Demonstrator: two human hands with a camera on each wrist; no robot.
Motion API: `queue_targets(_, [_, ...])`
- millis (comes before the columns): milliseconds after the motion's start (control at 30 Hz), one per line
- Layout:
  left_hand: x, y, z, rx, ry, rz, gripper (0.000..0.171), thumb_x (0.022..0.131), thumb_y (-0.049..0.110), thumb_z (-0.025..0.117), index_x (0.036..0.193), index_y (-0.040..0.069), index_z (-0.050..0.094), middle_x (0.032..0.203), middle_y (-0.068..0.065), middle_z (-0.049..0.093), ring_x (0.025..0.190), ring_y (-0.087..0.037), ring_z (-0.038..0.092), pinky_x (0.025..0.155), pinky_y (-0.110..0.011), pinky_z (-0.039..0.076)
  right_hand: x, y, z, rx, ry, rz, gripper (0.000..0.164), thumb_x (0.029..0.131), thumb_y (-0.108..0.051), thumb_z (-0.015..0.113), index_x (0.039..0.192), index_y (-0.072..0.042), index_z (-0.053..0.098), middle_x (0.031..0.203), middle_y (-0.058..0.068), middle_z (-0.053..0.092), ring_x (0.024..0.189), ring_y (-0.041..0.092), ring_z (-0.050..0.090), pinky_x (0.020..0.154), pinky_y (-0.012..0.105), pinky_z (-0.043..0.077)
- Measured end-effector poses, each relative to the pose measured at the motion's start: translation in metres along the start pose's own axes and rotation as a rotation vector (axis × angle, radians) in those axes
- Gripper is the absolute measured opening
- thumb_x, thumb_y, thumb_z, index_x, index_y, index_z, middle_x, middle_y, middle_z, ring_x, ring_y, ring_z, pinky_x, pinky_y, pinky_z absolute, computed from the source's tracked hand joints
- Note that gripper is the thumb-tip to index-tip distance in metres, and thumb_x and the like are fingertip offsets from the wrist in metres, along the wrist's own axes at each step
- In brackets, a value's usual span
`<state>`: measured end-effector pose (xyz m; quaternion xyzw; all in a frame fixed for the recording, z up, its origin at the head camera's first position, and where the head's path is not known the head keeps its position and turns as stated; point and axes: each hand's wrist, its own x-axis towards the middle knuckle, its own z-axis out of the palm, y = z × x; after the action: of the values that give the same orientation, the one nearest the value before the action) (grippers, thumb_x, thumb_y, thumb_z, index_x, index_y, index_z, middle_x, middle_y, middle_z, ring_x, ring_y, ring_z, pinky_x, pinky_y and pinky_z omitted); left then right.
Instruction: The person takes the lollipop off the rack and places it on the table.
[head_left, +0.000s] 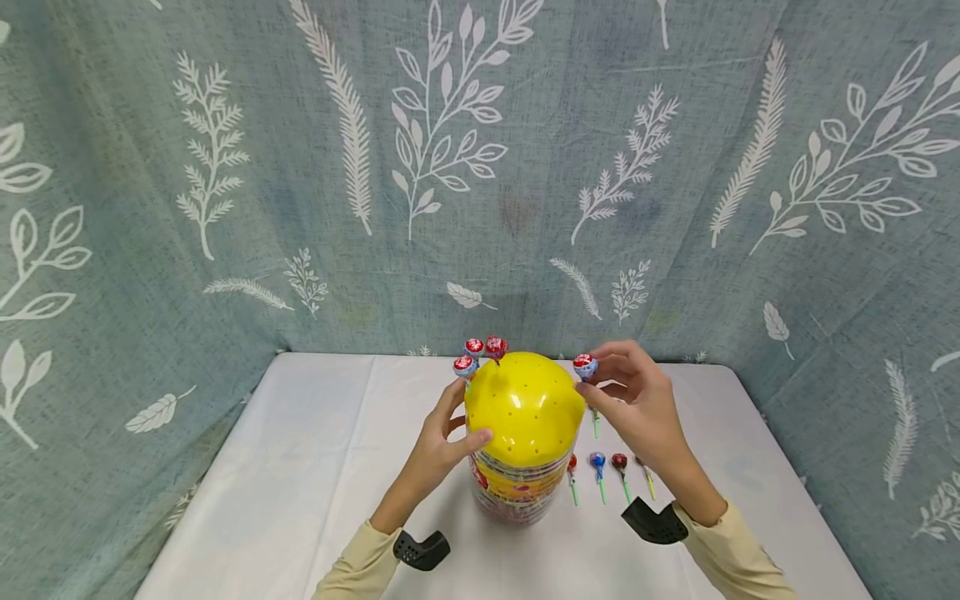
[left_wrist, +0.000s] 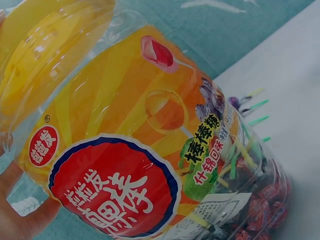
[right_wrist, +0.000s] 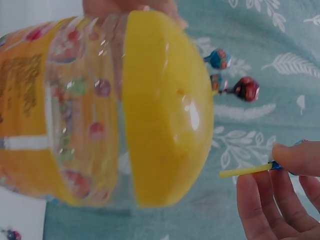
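Observation:
A clear plastic lollipop jar (left_wrist: 125,150) with an orange label stands upright on the table, topped by a yellow domed lid (head_left: 525,408) with small holes. My left hand (head_left: 438,446) grips the jar at the lid's left side, thumb on the dome's front. Three wrapped lollipops (head_left: 496,347) stick up from the lid's far left part. Between thumb and fingers, my right hand (head_left: 641,404) pinches another lollipop (head_left: 585,367) by its blue wrapper, just right of the lid. Its yellow stick (right_wrist: 245,171) points towards the dome, apart from it. More lollipops (left_wrist: 267,200) fill the jar's bottom.
Several lollipops (head_left: 597,460) lie on the white tablecloth (head_left: 285,467) right of the jar, some partly behind the right hand and wrist. A grey-green leaf-patterned curtain (head_left: 517,267) hangs behind and at both sides of the table.

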<state>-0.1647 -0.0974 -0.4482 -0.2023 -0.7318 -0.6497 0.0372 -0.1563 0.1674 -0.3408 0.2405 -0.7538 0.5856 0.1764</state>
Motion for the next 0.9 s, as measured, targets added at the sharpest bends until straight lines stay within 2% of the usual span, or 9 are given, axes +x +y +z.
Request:
queue_targets(100, [0.0, 0.0, 0.0, 0.0, -0.002, 0.003, 0.071, 0.086, 0.029, 0.066, 0.147, 0.029, 0.029, 0.149, 0.005, 0.032, 0.134, -0.022, 0.031, 0.098, -0.051, 0.037, -0.004, 0.002, -0.006, -0.024, 0.016, 0.023, 0.039, 0.077, 0.01, 0.071, 0.111, -0.003, 0.057, 0.089, 0.012, 0.064, 0.078, 0.017, 0.061, 0.067, 0.026, 0.054])
queue_targets(300, [0.0, 0.0, 0.001, -0.001, -0.003, -0.004, 0.071, 0.086, 0.029, 0.066, 0.147, 0.03, 0.029, 0.149, 0.005, 0.032, 0.134, -0.021, 0.031, 0.098, -0.051, 0.038, -0.009, -0.014, -0.015, -0.112, 0.033, 0.064, 0.036, 0.076, 0.014, 0.069, 0.107, 0.006, 0.055, 0.086, 0.018, 0.063, 0.075, 0.018, 0.061, 0.064, 0.024, 0.054])
queue_targets(433, [0.0, 0.0, 0.001, -0.002, -0.002, -0.01, 0.071, 0.086, 0.029, 0.066, 0.146, 0.03, 0.029, 0.149, 0.005, 0.032, 0.134, -0.021, 0.031, 0.098, -0.051, 0.037, -0.012, -0.016, -0.021, -0.17, 0.042, 0.095, 0.035, 0.076, 0.013, 0.069, 0.107, 0.006, 0.054, 0.086, 0.018, 0.063, 0.075, 0.018, 0.061, 0.064, 0.023, 0.053])
queue_targets(733, [0.0, 0.002, 0.0, -0.01, 0.007, -0.017, 0.072, 0.085, 0.03, 0.067, 0.146, 0.03, 0.029, 0.149, 0.004, 0.032, 0.134, -0.022, 0.032, 0.098, -0.05, 0.038, -0.023, 0.0, -0.037, -0.273, 0.056, 0.144, 0.034, 0.076, 0.012, 0.071, 0.106, 0.006, 0.055, 0.086, 0.018, 0.062, 0.073, 0.018, 0.059, 0.06, 0.018, 0.05])
queue_targets(900, [0.0, 0.001, 0.001, -0.008, 0.006, -0.023, 0.072, 0.085, 0.03, 0.067, 0.147, 0.029, 0.029, 0.149, 0.004, 0.032, 0.134, -0.022, 0.032, 0.098, -0.05, 0.037, -0.033, 0.022, -0.049, -0.279, 0.06, 0.173, 0.034, 0.077, 0.009, 0.071, 0.107, 0.004, 0.056, 0.087, 0.017, 0.061, 0.074, 0.016, 0.059, 0.06, 0.018, 0.05])
